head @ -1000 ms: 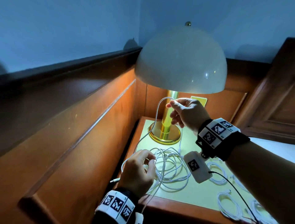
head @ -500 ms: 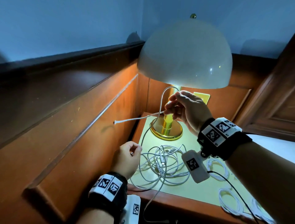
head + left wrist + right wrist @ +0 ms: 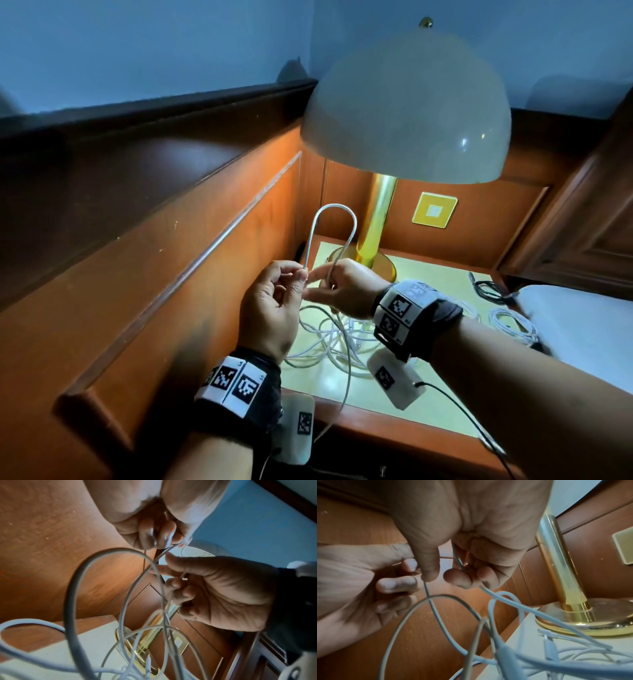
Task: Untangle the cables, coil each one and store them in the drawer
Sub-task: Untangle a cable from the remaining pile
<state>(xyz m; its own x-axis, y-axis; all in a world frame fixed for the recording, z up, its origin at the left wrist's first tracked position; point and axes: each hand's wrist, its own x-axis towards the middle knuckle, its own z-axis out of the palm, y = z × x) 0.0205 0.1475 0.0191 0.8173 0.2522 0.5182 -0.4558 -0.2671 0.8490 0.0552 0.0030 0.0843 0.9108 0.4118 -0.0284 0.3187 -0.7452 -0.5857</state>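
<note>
A white cable (image 3: 334, 213) arches up in a narrow loop between my two hands, in front of the lamp stem. My left hand (image 3: 302, 274) pinches one leg of the loop near its end with thumb and forefinger. My right hand (image 3: 325, 286) grips the other leg, its fingers curled round it (image 3: 453, 555). The fingertips of both hands nearly touch. Below them a tangle of white cables (image 3: 329, 341) lies on the pale bedside table top (image 3: 445, 274), with one strand hanging over the front edge. No drawer is in view.
A brass lamp (image 3: 376, 233) with a white dome shade (image 3: 407, 113) stands just behind my hands. A wooden panel (image 3: 171, 274) walls the left side. Coiled white cables (image 3: 510, 323) and a black cable (image 3: 489, 287) lie at the table's right.
My left hand rose from the table edge and took the cable's free end. My right hand came down from the lamp stem, and the two hands now meet.
</note>
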